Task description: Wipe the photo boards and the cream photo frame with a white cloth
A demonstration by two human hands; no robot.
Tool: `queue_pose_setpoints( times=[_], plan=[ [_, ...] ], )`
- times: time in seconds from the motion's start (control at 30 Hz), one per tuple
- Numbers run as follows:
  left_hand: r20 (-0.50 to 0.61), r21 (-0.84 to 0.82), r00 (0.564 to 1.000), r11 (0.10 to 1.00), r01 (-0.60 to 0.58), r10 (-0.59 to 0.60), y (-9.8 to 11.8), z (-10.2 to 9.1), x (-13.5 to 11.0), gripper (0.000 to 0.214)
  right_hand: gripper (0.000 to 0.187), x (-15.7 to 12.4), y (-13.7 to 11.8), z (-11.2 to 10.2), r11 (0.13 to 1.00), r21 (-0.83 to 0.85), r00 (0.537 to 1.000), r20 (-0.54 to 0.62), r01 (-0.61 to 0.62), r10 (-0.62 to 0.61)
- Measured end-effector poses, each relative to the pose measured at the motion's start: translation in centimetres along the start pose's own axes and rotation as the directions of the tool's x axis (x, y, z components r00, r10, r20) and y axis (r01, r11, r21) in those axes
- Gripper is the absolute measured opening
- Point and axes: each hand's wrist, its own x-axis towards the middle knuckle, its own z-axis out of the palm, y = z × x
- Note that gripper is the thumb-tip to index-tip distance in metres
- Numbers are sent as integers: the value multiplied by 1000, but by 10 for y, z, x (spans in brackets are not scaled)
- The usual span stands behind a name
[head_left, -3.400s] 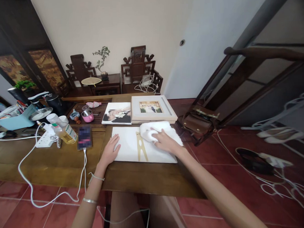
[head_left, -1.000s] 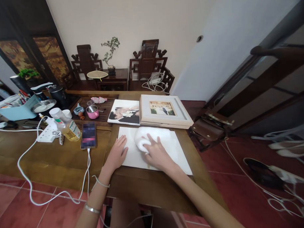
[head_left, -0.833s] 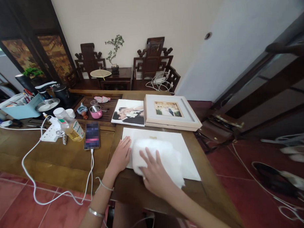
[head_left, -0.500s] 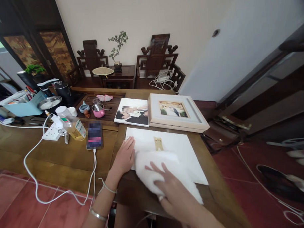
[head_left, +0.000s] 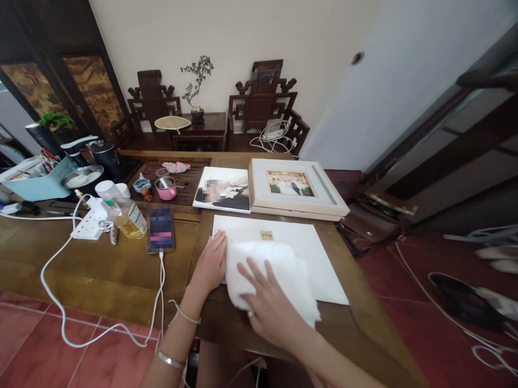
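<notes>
A flat white panel (head_left: 312, 254) with a small gold mark lies on the wooden table (head_left: 96, 273) in front of me. A white cloth (head_left: 282, 267) is spread over its near left part. My right hand (head_left: 267, 304) lies flat on the cloth, fingers stretched out and apart. My left hand (head_left: 211, 263) rests flat on the panel's left edge, fingers extended, holding nothing.
Behind the panel lie a framed photo (head_left: 293, 186) and a photo print (head_left: 223, 189). A phone (head_left: 160, 229) with a white cable, a bottle (head_left: 121, 211), a power strip (head_left: 87, 225) and a pink cup (head_left: 166, 188) sit left. A brown bag (head_left: 378, 209) and cables lie on the floor right.
My right hand has gone from a bunched cloth at the panel's far side to the near edge, the cloth now spread flat. My left hand has stayed on the panel's left edge.
</notes>
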Motion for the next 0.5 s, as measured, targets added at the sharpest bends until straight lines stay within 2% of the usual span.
queue_pose_setpoints(
  times=[0.1,0.2,0.27,0.37,0.43,0.5],
  plan=[
    [0,-11,1000,1000,0,0,-1,0,0,44,30,-26,-4,3,994,75,997,5,76,-77],
    [-8,-18,1000,1000,-3,2,-5,1,0,44,32,-30,17,-5,994,104,998,-53,41,-36],
    [-15,-26,1000,1000,3,-4,-6,2,1,43,33,-17,36,-16,996,88,996,-84,-28,35],
    [-36,-67,999,998,1,-3,-3,-1,2,43,34,20,52,-32,989,38,986,-78,-144,147],
    [-93,-125,995,992,9,-20,0,-6,3,44,36,48,48,-36,977,4,975,-61,-212,212],
    [-191,-209,977,977,49,-90,1,-10,2,45,37,70,33,-34,976,-14,975,-50,-216,215]
  ],
)
